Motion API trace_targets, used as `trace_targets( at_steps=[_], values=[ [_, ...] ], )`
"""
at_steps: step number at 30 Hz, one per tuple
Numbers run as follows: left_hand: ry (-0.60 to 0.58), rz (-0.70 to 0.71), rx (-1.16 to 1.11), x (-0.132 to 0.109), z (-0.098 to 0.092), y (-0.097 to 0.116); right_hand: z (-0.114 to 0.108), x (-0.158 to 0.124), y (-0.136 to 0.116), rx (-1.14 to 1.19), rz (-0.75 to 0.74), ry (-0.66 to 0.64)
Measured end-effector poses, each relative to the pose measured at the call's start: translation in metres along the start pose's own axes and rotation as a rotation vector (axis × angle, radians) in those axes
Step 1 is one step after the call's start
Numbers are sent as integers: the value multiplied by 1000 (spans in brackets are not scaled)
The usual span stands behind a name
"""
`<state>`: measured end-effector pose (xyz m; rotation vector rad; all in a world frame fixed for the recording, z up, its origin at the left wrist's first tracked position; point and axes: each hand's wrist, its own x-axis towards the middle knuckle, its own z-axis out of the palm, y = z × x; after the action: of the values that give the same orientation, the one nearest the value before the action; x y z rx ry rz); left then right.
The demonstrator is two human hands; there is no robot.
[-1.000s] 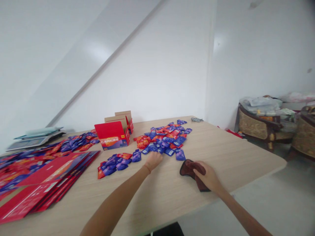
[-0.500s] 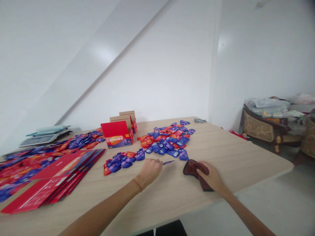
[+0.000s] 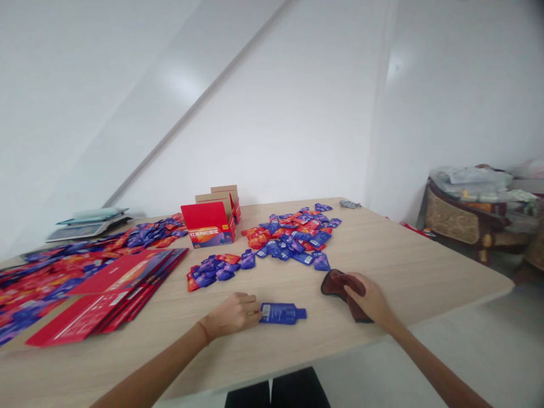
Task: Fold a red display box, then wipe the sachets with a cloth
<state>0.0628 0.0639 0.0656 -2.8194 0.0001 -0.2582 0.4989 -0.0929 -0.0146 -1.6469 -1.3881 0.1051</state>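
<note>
The blue pouch (image 3: 278,313) is at or just over the table (image 3: 403,249), near its front edge, its end pinched in my left hand (image 3: 237,313). My right hand (image 3: 370,296) grips a brown cloth (image 3: 334,284), just beside it. I judge I'm handling this one pouch singly; a next move calls for a steady pinch. Beyond lies the mixed pile (image 3: 295,232).

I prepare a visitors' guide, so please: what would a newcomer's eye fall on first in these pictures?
The eye would probably fall first on the pile of red and blue pouches on the table in mid-picture, and the larger spread on the left. A red box stands left of that pile. Nearer, the left grip touches a blue pouch; the right grip holds a brown item.
</note>
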Motion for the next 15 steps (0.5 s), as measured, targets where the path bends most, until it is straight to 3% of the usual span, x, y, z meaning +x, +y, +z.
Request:
trace_targets(
  at_steps=[2, 5, 8, 10, 12, 15],
  values=[
    [-64, -122, -40, 1, 4, -15, 0, 0, 0, -17, 8, -3],
    [-54, -342, -30, 9, 8, -38, 0, -1, 1, -41, 13, -15],
    [-11, -553, -19, 21, 3, -37, -1, 0, 2, -64, 19, -15],
    [9, -601, -43, 30, -3, -14, -1, 0, 2, -62, 20, -16],
    [21, -530, -107, 38, -9, 24, -1, 0, 3, -52, 16, -26],
    [48, -174, -307, 43, -11, 84, -2, -1, 3, -40, 11, -29]
  ],
)
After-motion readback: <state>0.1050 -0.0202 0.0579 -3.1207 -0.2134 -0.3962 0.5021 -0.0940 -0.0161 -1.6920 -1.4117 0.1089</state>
